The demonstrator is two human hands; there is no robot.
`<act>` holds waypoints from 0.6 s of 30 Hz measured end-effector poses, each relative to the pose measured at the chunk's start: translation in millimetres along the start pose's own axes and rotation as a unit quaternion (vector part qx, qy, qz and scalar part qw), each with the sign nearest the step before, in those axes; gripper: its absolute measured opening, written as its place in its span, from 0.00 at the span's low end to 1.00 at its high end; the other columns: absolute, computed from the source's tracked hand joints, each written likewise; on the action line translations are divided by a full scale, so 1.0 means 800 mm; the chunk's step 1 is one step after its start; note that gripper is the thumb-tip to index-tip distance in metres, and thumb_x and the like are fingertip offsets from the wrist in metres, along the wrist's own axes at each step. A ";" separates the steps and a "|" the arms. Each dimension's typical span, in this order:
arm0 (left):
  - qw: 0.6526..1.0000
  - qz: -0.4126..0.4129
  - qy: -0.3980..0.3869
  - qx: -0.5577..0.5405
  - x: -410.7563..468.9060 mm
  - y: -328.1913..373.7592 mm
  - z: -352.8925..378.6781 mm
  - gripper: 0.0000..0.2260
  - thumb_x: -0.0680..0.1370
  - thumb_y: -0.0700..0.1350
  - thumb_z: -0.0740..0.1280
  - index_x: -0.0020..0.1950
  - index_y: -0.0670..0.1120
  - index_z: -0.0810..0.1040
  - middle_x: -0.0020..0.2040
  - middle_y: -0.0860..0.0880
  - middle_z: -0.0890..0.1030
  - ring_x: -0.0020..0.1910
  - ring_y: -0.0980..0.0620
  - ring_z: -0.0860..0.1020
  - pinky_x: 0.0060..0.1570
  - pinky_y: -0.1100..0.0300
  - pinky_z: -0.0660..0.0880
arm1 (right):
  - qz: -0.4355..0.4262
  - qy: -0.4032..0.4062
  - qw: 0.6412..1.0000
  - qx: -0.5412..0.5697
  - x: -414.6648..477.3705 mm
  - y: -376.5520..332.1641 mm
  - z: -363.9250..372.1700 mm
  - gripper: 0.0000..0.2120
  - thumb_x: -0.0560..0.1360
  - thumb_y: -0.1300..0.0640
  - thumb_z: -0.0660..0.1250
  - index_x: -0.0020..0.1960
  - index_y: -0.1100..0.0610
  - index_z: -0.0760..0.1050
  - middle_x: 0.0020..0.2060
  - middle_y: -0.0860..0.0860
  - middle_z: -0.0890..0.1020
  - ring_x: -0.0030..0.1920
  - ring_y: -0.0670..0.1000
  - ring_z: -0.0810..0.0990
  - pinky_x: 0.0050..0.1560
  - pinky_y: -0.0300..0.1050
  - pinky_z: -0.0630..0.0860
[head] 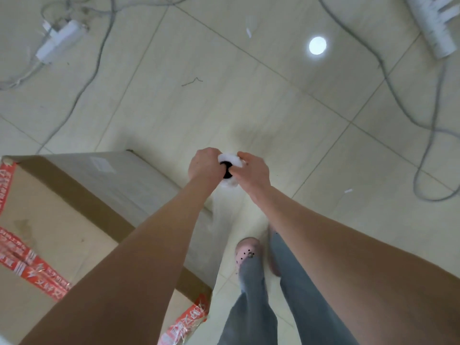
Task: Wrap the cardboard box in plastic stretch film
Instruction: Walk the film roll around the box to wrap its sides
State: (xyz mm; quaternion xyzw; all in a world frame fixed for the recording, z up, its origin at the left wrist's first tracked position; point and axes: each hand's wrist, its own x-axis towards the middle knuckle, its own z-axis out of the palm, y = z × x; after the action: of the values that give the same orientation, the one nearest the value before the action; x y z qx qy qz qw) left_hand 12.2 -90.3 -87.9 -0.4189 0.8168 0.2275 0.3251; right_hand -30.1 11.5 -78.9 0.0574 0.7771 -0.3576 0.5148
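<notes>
A large cardboard box (pixel 62 220) with red printed tape on top stands on the floor at the lower left. Its right side is covered with cloudy stretch film (pixel 129 180). In front of me, beyond the box's right corner, both hands hold an upright roll of stretch film (pixel 230 160), white with a dark core hole seen from above. My left hand (pixel 204 165) grips the roll's left side. My right hand (pixel 254 170) grips its right side. A sheet of film runs down from the roll toward the box's near right edge.
Pale tiled floor all around. A white power strip (pixel 59 41) with grey cables lies at the upper left, another power strip (pixel 433 23) with cables at the upper right. My legs in grey trousers and a pink shoe (pixel 247 252) stand just right of the box.
</notes>
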 end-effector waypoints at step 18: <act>0.942 -0.187 0.011 -0.280 0.035 -0.111 -0.047 0.11 0.73 0.50 0.66 0.45 0.42 0.74 0.38 0.43 0.83 0.38 0.44 0.84 0.45 0.50 0.81 | -0.052 -0.030 0.996 -0.069 0.043 -0.098 0.099 0.22 0.73 0.58 0.66 0.66 0.52 0.72 0.56 0.49 0.77 0.52 0.48 0.74 0.50 0.39 0.70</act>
State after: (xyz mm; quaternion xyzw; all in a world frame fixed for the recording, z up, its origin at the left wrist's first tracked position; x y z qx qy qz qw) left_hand 61.1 -178.1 -91.3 -0.6404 0.6310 0.3772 0.2224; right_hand -21.7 -104.5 -85.8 -0.0300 0.7863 -0.3309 0.5210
